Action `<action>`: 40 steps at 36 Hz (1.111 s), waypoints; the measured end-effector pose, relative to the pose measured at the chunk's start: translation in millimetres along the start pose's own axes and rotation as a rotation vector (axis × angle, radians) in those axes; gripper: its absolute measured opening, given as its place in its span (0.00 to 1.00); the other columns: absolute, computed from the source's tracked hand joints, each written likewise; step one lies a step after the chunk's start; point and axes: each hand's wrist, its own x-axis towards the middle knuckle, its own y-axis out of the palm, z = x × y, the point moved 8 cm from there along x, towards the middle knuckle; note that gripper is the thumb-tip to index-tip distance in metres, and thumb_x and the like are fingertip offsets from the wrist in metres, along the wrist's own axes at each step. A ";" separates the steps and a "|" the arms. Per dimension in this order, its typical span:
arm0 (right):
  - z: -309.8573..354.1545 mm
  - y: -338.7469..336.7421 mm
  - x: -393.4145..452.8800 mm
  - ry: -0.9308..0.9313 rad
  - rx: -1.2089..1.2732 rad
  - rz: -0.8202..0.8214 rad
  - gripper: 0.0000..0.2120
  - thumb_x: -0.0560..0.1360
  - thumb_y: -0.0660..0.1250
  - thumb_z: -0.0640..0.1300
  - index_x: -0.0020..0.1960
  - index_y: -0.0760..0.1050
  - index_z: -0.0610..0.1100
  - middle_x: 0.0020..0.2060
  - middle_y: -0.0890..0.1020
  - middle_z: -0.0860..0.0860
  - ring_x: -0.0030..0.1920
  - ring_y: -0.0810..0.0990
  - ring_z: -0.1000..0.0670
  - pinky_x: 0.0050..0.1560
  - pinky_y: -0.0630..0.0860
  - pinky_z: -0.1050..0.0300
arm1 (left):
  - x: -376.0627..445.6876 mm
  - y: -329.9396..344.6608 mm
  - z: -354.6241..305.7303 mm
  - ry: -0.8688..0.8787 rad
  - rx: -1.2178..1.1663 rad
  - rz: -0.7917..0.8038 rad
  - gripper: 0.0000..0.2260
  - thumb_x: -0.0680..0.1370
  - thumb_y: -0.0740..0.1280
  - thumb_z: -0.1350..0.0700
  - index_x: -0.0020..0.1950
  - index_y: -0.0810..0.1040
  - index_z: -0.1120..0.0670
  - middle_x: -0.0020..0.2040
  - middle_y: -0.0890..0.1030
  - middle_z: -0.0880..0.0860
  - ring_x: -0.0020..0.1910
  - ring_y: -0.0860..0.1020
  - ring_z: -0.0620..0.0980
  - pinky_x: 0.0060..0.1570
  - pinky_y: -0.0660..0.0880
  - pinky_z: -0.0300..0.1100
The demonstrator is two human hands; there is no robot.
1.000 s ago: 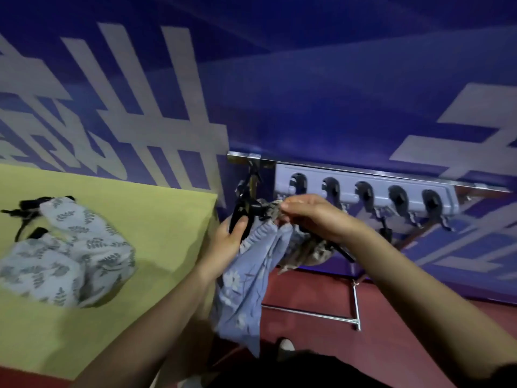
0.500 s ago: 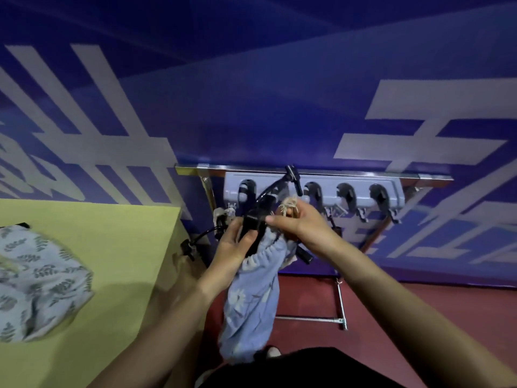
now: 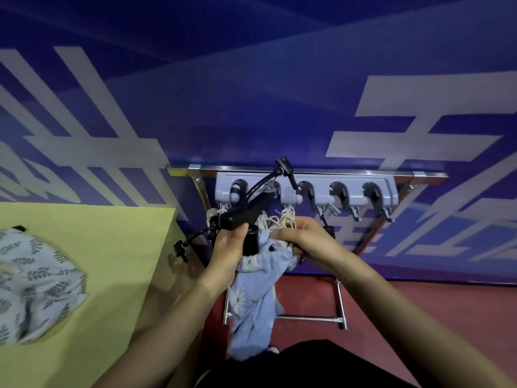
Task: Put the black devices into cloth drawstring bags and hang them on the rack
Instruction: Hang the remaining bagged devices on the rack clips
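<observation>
Head camera looks forward and down, close over the rack [image 3: 307, 189].

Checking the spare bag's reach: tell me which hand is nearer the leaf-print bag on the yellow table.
Left. The left hand grips the black device just past the table's edge; the right hand is farther right of the leaf-print bag.

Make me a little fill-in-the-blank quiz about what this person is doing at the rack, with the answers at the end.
1. The left hand grips a ____ device sticking out of the bag.
2. The cloth bag in the person's hands is blue with a ____ print.
3. A second, leaf-patterned bag lies on the ____ table.
4. The grey rack hangs on a ____ wall.

Answers: black; flower; yellow; blue
</observation>
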 end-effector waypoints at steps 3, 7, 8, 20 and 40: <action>-0.6 -4.5 -1.6 -0.011 0.117 0.030 0.18 0.76 0.67 0.36 0.29 0.74 0.49 0.23 0.68 0.52 0.22 0.60 0.56 0.23 0.54 0.63 | -0.9 7.1 -0.1 0.008 0.003 0.030 0.17 0.70 0.66 0.42 0.54 0.79 0.50 0.49 0.84 0.47 0.51 0.81 0.44 0.59 0.73 0.45; 0.7 -10.7 -7.5 -0.016 0.213 0.020 0.07 0.77 0.64 0.35 0.42 0.76 0.42 0.23 0.72 0.56 0.21 0.63 0.59 0.21 0.56 0.68 | -4.0 17.7 1.8 0.016 0.024 0.062 0.26 0.65 0.70 0.33 0.56 0.80 0.48 0.56 0.84 0.49 0.60 0.79 0.50 0.65 0.72 0.51; 0.5 -12.7 -9.1 -0.012 0.220 0.016 0.07 0.77 0.64 0.35 0.42 0.76 0.42 0.23 0.73 0.56 0.21 0.63 0.60 0.21 0.56 0.68 | -4.5 20.2 2.8 0.018 0.035 0.065 0.29 0.64 0.69 0.30 0.58 0.79 0.48 0.58 0.83 0.50 0.62 0.78 0.50 0.66 0.71 0.51; -15.8 -41.5 -31.2 0.057 0.208 0.067 0.08 0.75 0.68 0.41 0.37 0.75 0.42 0.24 0.68 0.53 0.23 0.60 0.56 0.25 0.52 0.61 | -2.1 74.4 17.1 0.003 0.147 0.266 0.08 0.78 0.67 0.58 0.54 0.78 0.47 0.52 0.81 0.44 0.54 0.79 0.40 0.53 0.74 0.30; 5.0 -107.4 -53.6 -0.011 -0.314 -0.081 0.08 0.73 0.70 0.39 0.38 0.73 0.46 0.32 0.75 0.53 0.35 0.73 0.56 0.41 0.70 0.62 | 16.4 77.2 45.7 -0.154 0.147 0.180 0.07 0.79 0.64 0.61 0.56 0.78 0.56 0.44 0.81 0.51 0.45 0.79 0.50 0.41 0.73 0.32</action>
